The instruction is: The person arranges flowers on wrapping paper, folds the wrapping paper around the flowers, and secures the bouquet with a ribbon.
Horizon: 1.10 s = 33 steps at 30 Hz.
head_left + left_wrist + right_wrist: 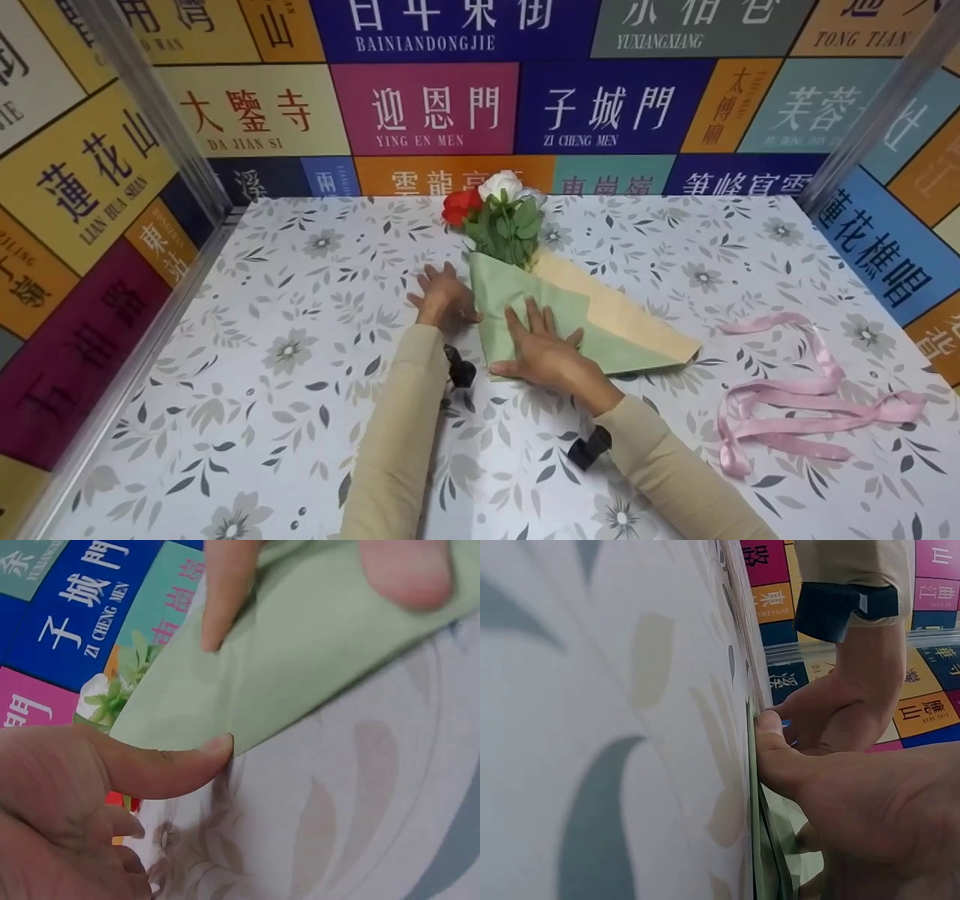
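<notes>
A small bouquet lies in the middle of the table, with a red rose (460, 206), a white rose (501, 184) and green leaves (511, 229) showing at the top. Its stems are hidden under green wrapping paper (499, 285), whose cream-coloured part (630, 306) shows on the right. My right hand (550, 355) presses on the folded green paper with fingers spread. At the paper's left edge is my left hand (445, 297), its fingers spread over the table. In the left wrist view its thumb (169, 772) touches the paper's edge.
A loosely looped pink satin ribbon (817, 426) lies on the right of the table. White cloth with grey leaf and flower prints (277, 405) covers the tabletop. Panels with coloured place-name signs (427, 109) stand behind and at both sides, with clear corner posts (150, 105).
</notes>
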Each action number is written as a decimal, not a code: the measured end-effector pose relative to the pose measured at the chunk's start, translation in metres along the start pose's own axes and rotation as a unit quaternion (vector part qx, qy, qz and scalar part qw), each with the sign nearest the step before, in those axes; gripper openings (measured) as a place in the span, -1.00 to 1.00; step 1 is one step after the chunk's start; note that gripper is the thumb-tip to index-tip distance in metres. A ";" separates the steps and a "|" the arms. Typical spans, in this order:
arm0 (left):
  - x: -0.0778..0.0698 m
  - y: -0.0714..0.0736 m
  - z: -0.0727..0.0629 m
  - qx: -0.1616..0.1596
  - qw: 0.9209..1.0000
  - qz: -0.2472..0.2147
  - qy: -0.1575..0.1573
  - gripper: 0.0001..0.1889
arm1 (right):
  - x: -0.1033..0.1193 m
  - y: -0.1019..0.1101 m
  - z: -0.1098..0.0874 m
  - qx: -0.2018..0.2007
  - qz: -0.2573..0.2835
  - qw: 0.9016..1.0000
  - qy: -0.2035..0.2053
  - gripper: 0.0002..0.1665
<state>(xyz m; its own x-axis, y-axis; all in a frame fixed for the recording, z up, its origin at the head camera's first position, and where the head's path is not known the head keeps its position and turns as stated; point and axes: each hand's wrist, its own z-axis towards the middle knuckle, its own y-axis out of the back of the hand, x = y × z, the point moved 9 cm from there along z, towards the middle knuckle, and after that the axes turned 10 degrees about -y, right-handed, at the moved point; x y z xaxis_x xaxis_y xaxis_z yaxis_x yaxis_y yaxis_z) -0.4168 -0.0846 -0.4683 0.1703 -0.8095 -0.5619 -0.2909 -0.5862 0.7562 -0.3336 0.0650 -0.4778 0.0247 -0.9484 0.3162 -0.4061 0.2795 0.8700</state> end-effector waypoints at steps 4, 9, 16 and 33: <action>0.001 -0.003 0.001 -0.001 1.000 -0.013 -0.009 0.15 | 0.000 -0.001 -0.001 0.003 0.003 1.000 0.002 0.24; 0.000 -0.003 0.003 -0.001 1.000 -0.006 -0.029 0.10 | -0.002 -0.003 0.001 0.006 -0.004 1.000 -0.003 0.24; 0.001 0.006 0.014 -0.023 0.998 -0.027 -0.043 0.09 | 0.000 -0.004 0.001 0.008 -0.004 1.000 -0.005 0.24; 0.008 0.022 0.039 -0.101 0.993 -0.057 -0.038 -0.15 | 0.001 -0.007 0.000 0.013 0.002 1.000 -0.014 0.25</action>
<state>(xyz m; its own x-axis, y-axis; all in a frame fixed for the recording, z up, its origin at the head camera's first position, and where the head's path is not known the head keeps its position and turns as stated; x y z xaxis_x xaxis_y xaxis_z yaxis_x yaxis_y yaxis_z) -0.4587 -0.1027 -0.4698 0.1169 -0.7375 -0.6651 -0.0776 -0.6744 0.7343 -0.3303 0.0623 -0.4836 -0.0018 -0.9513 0.3083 -0.4294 0.2792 0.8589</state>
